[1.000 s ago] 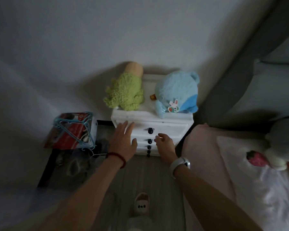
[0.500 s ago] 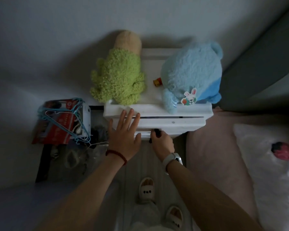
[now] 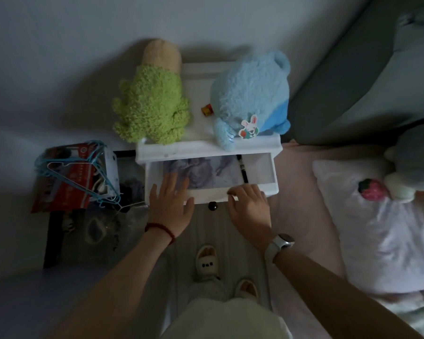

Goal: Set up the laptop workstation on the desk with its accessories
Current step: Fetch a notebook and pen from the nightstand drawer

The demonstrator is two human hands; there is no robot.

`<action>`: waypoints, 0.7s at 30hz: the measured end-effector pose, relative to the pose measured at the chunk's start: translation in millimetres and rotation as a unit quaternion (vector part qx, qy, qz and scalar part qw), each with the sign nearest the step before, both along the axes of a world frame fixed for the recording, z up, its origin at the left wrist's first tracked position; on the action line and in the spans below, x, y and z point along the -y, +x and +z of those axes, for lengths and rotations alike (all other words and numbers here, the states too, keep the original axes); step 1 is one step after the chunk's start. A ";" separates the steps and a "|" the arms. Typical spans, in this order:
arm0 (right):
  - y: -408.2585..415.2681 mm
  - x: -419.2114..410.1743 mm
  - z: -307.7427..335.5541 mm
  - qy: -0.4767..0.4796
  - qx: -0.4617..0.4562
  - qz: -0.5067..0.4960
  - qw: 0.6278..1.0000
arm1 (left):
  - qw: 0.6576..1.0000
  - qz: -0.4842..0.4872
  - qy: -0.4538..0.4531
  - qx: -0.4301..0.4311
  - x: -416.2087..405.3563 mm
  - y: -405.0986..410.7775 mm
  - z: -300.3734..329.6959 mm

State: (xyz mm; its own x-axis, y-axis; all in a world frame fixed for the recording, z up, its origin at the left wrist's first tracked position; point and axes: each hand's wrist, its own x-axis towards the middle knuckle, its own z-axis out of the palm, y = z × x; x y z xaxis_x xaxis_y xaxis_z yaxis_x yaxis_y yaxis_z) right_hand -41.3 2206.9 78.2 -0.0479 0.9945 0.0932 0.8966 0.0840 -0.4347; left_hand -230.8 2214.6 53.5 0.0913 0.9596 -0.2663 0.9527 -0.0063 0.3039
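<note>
Head view, dim light: a bed (image 3: 304, 216) with a pink cover filled the right side, with a white pillow (image 3: 377, 241) lying on it. Against the wall stood a white nightstand (image 3: 206, 148), just beside the bed. On its top sat a blue plush toy (image 3: 250, 94) at the right and a green plush toy (image 3: 152, 106) at the left, apart from each other, with a small red-and-yellow object (image 3: 206, 110) between them.

The top drawer (image 3: 267, 172) stood pulled out toward the person. Inside it lay a flat sheet with a grey-purple pattern (image 3: 206, 172), and a black pen-like stick (image 3: 242, 170) lay along the sheet's right edge. No laptop or accessory could be made out in the drawer or elsewhere in view.

Left of the nightstand, a red-and-white box (image 3: 69, 177) sat on the floor with blue wire hangers (image 3: 93, 152) draped over it.

The left hand (image 3: 169, 206), a red cord at its wrist, lay flat with fingers spread wide over the drawer's front left corner, holding nothing. The right hand (image 3: 250, 206), a watch (image 3: 279, 245) on its wrist, had its fingers curled over the drawer's front edge, loosely bent and not closed around any object. The drawer's dark round knob (image 3: 213, 206) showed between the two hands, touched by neither. Below, two slippers (image 3: 206, 263) stood on the floorboards.
</note>
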 end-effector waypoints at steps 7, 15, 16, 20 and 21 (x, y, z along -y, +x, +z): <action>12.0 -1.5 -12.3 -0.130 0.110 0.119 0.978 | 0.998 -0.044 0.013 -0.032 11.6 -6.5 -3.0; 30.1 32.9 -13.6 -0.242 0.117 0.204 0.941 | 0.995 -0.080 -0.053 -0.017 61.2 -3.2 -9.0; 30.2 34.0 -11.6 -0.246 0.114 0.200 0.941 | 0.996 -0.077 -0.052 -0.009 63.9 -2.1 -8.1; 28.9 22.0 -5.9 -0.289 0.080 0.175 0.938 | 0.995 -0.076 -0.033 0.051 56.4 1.1 -2.0; 27.8 16.3 -5.5 -0.300 0.065 0.163 0.938 | 0.995 -0.076 -0.026 0.055 49.1 2.0 -1.1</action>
